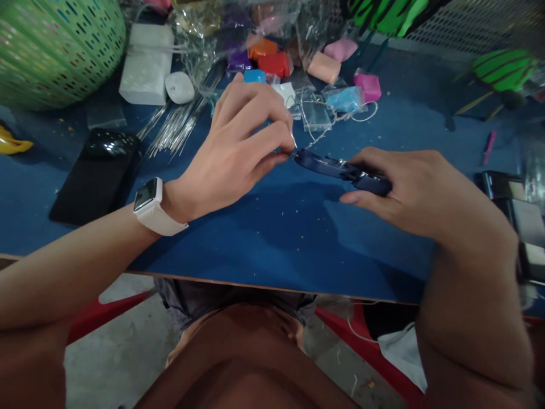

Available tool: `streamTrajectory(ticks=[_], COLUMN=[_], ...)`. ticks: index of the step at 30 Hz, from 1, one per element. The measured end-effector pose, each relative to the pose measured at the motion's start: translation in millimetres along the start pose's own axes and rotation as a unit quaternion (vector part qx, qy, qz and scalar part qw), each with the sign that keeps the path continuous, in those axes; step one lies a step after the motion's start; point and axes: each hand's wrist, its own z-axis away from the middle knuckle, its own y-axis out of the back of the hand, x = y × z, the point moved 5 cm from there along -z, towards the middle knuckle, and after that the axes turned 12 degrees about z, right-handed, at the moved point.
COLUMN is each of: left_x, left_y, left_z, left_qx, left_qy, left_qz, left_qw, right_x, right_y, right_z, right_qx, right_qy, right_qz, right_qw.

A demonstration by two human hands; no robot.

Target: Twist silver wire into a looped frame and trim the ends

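Observation:
My left hand, with a watch on its wrist, pinches a thin silvery wire between thumb and forefinger above the blue table. From the right, my right hand grips dark blue pliers. The tip of the pliers is right beside the pinched wire, close to the left fingertips. Whether the jaws are closed on the wire, I cannot tell. Just behind lies a tangle of twisted wire. A bundle of straight metal wires rests left of my left hand.
Colourful wrapped clay packets, including a red one, lie at the back. At left are a black phone, a white charger box and a green basket. A green-and-black striped piece stands at right. The table edge runs in front.

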Motion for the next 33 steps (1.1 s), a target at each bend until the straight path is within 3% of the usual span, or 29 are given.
streamTrajectory(ticks=[3,8,16,20,23,33], left_x=[-4,-4,-4,-10,-14,-6], left_y=[1.5,1.9,-0.3,2.3,1.5,-3.7], left_z=[-4,-5,2,5,6,5], left_qx=[-0.043,-0.058,-0.04,-0.001,0.0,-0.004], left_qy=[0.046,0.035,-0.063,-0.153,-0.173,-0.123], left_qz=[0.019,0.016,-0.023,-0.005,-0.005,0.013], left_qw=[0.998,0.998,0.997,0.988,0.985,0.992], right_x=[-2,-3,-12,-19,-24,-35], right_y=[1,3,0,4,10,15], right_z=[-1,-1,2,6,8,8], right_qx=[-0.003,-0.006,-0.006,0.012,0.039,0.051], right_qy=[-0.002,-0.014,0.016,0.009,-0.002,0.014], right_qz=[0.01,0.032,0.033,0.11,0.171,0.177], right_qw=[1.0,0.999,0.999,0.994,0.985,0.983])
